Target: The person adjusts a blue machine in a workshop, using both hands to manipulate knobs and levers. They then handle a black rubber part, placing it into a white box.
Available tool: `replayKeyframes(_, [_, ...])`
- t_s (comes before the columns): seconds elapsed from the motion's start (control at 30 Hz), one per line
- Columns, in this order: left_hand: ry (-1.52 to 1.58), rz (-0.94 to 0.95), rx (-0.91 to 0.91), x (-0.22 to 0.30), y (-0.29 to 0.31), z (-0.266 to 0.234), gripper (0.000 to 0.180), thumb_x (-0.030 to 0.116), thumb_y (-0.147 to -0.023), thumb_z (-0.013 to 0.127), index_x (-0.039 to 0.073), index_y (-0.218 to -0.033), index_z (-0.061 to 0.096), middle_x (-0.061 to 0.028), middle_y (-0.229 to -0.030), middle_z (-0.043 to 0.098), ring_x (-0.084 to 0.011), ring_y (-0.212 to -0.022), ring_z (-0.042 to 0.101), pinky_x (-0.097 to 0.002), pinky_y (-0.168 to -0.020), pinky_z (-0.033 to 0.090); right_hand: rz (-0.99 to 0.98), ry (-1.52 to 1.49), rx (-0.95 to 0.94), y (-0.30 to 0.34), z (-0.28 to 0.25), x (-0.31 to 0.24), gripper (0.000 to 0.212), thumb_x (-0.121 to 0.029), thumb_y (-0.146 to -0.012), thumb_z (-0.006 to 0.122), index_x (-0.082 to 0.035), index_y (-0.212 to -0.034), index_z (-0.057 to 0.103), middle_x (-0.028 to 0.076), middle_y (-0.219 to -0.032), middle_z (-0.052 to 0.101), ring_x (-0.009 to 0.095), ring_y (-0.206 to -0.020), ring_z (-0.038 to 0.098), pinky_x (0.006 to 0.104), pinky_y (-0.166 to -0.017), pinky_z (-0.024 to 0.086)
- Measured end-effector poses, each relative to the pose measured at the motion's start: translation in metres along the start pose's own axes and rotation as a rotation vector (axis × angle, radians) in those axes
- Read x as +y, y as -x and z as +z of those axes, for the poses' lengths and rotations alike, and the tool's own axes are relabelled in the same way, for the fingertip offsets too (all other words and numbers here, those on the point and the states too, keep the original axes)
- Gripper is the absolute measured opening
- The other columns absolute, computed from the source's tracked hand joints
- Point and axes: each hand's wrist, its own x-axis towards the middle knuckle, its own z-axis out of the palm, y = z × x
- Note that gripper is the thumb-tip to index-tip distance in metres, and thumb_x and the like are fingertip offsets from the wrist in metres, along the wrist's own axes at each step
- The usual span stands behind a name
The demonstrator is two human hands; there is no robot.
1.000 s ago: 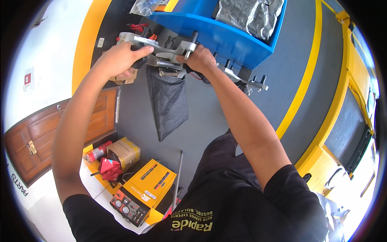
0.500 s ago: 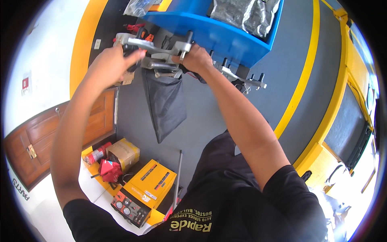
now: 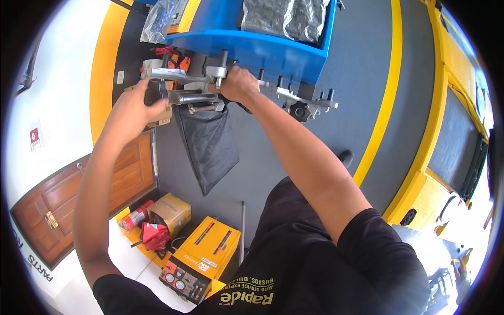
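Beyond, blue edge; left hand grips knob

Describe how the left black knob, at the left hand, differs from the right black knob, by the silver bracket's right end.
The left black knob sits between the thumb and fingers of the left hand; the right black knob has no hand on it. The left black knob looks larger in view; the right black knob shows its lobed outline more clearly. Both are black.

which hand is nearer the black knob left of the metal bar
Left. Left hand touches the knob; right hand is to its right, past the bar.
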Motion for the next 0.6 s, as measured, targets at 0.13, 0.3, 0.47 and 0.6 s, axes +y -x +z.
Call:
replayKeyframes(0.13, [-0.525, 0.525, 0.328, -0.014, 0.015, 0.009, 0.078, 0.010, -0.081, 0.082, 0.020, -0.150, 0.047, -0.0178, -0.151, 0.048, -0.0368, -0.130, 0.056, -0.0464, -0.104, 0.051, -0.027, -0.052, -0.009, 0.002, -0.001, -0.001, 0.076, -0.062, -0.074, 0.083, -0.010, -0.128, 0.068, 0.017, -0.121, 0.073, 0.033, -0.118, 0.069, 0.0436, -0.102, 0.054])
replayKeyframes(0.3, [0.132, 0.183, 0.305, -0.009, -0.001, 0.004, 0.070, 0.050, -0.095, 0.069, 0.010, -0.148, 0.048, -0.0234, -0.129, 0.066, -0.0327, -0.116, 0.067, -0.0399, -0.097, 0.052, -0.004, -0.039, -0.022, 0.000, -0.005, -0.004, 0.080, -0.062, -0.072, 0.085, -0.012, -0.133, 0.067, 0.016, -0.124, 0.072, 0.033, -0.118, 0.069, 0.0434, -0.102, 0.054])
replayKeyframes(0.47, [-0.129, 0.288, 0.213, -0.008, -0.002, -0.001, 0.055, 0.038, -0.092, 0.075, 0.005, -0.132, 0.055, -0.0189, -0.116, 0.065, -0.0299, -0.115, 0.066, -0.0362, -0.088, 0.053, 0.009, -0.027, -0.011, 0.000, 0.000, -0.001, 0.076, -0.060, -0.074, 0.085, -0.011, -0.129, 0.068, 0.017, -0.122, 0.073, 0.033, -0.117, 0.069, 0.0433, -0.100, 0.055])
replayKeyframes(0.6, [-0.618, 0.642, 0.326, -0.009, 0.012, 0.009, 0.067, 0.003, -0.073, 0.084, 0.012, -0.133, 0.054, -0.0111, -0.139, 0.050, -0.0359, -0.130, 0.053, -0.0449, -0.104, 0.052, -0.006, -0.086, -0.020, 0.002, 0.002, 0.002, 0.074, -0.062, -0.074, 0.084, -0.011, -0.125, 0.069, 0.017, -0.118, 0.074, 0.034, -0.114, 0.070, 0.0435, -0.098, 0.056])
